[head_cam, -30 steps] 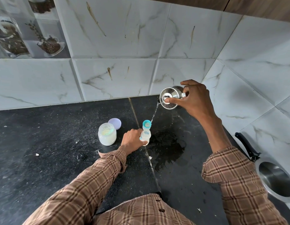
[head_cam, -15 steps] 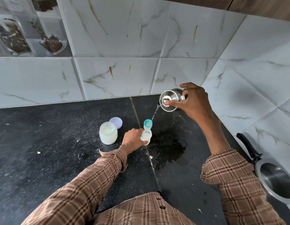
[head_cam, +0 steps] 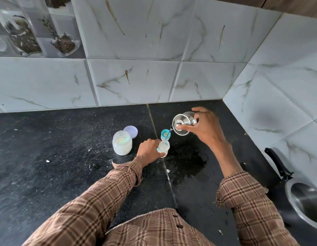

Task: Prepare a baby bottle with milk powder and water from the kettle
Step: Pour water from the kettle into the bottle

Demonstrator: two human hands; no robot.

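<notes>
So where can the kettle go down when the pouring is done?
The wide dark counter left of the powder jar is bare. The strip along the back tiles, behind the jar's lid, is free too. It is crowded around the bottle, where both hands work, and a wet patch lies just right of it. A steel pan fills the right edge.

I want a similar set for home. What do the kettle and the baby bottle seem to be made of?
Kettle: looks like polished steel, mirror-bright with reflections. Baby bottle: likely translucent, milky plastic with a teal plastic collar; glass can't be ruled out.
</notes>
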